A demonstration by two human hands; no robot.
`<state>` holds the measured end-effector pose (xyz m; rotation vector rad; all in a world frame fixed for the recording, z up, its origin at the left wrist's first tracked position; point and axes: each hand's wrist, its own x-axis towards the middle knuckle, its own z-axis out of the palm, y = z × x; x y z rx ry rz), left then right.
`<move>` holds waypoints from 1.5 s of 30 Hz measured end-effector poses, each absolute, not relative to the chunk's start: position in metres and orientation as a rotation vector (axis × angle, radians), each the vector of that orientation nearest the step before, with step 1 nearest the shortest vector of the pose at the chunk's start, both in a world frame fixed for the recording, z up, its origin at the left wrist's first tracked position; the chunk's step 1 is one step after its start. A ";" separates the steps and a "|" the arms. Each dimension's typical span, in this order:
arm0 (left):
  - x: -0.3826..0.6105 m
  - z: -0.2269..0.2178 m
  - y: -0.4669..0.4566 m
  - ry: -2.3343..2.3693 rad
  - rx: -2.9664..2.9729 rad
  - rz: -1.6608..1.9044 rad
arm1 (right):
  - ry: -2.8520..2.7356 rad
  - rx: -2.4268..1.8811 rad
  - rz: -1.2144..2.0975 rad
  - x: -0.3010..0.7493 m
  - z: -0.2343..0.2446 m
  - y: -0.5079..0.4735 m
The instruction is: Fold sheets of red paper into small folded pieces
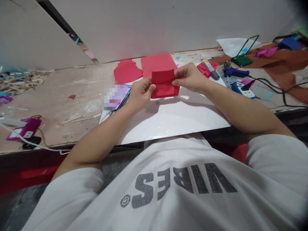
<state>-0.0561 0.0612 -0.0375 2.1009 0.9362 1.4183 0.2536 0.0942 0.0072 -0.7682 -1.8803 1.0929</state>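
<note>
A folded piece of red paper (164,85) is held up just above a white sheet (173,118) that lies on the wooden table (67,96). My left hand (139,93) pinches the paper's left edge with thumb and fingers closed. My right hand (189,77) pinches its upper right corner. The top part of the paper is folded down as a flap. Behind it lie a flat red sheet (156,62) and a cut red piece (126,71).
A phone (118,96) lies left of my left hand. At the right are a blue glue gun (234,72), a utility knife (211,69), red scraps, cables, brown and purple paper. A purple power strip (25,129) and wood sticks lie at the left. A grey wall stands behind.
</note>
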 end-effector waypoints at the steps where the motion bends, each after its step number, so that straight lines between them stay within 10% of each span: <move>1: -0.056 -0.039 0.061 0.941 2.099 1.418 | -1.874 -0.780 1.115 0.253 0.007 0.093; 12: -0.054 -0.051 0.076 1.354 2.324 1.922 | -1.658 -0.839 1.027 0.215 -0.014 0.067; 45: -0.015 -0.040 0.041 0.809 1.679 1.766 | -1.658 -0.686 1.044 0.224 0.004 0.061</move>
